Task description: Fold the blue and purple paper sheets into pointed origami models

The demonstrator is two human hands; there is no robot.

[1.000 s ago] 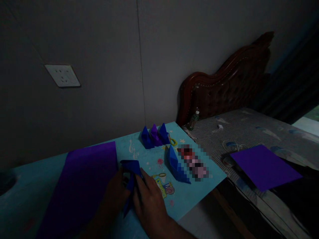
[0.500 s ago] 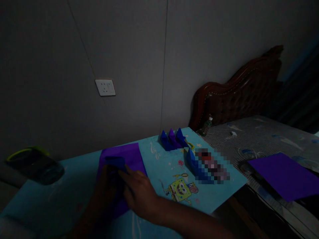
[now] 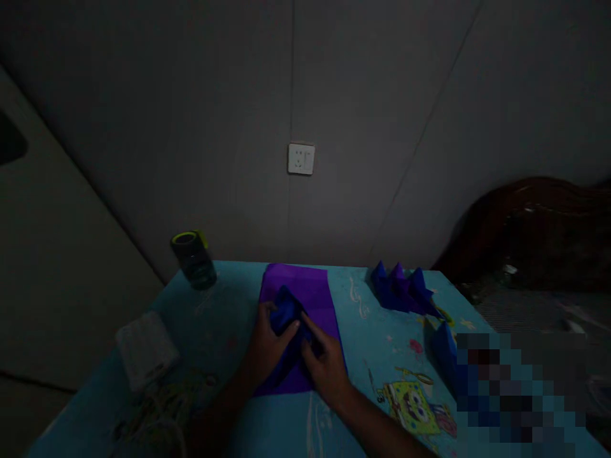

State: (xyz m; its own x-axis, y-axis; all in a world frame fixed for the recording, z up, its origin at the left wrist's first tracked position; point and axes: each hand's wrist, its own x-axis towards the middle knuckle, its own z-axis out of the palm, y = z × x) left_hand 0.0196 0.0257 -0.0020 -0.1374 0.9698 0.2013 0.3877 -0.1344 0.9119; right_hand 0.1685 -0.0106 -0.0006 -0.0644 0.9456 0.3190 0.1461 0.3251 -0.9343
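Observation:
Between my two hands is a piece of folded blue paper (image 3: 285,306), its pointed top standing up. My left hand (image 3: 267,343) grips its left side, thumb pressed on the front. On the right side, my right hand (image 3: 325,364) pinches the paper between thumb and fingers. Under them a purple sheet (image 3: 305,286) lies flat on the table. Folded paper boats (image 3: 398,289), blue and purple, stand in a row at the back right. A larger blue paper boat (image 3: 445,356) sits nearer, partly behind a blurred patch.
The table has a light blue cartoon cover (image 3: 367,350). A dark bottle with a green-yellow rim (image 3: 193,261) stands at the back left. Nearer lies a white box-shaped object (image 3: 147,351) with a cable. A wall socket (image 3: 301,159) is behind; a bed headboard (image 3: 529,222) rises at right.
My view has turned left, bringing the white object into sight. The blue paper, flat-topped before, now shows a raised point and is spread between both hands.

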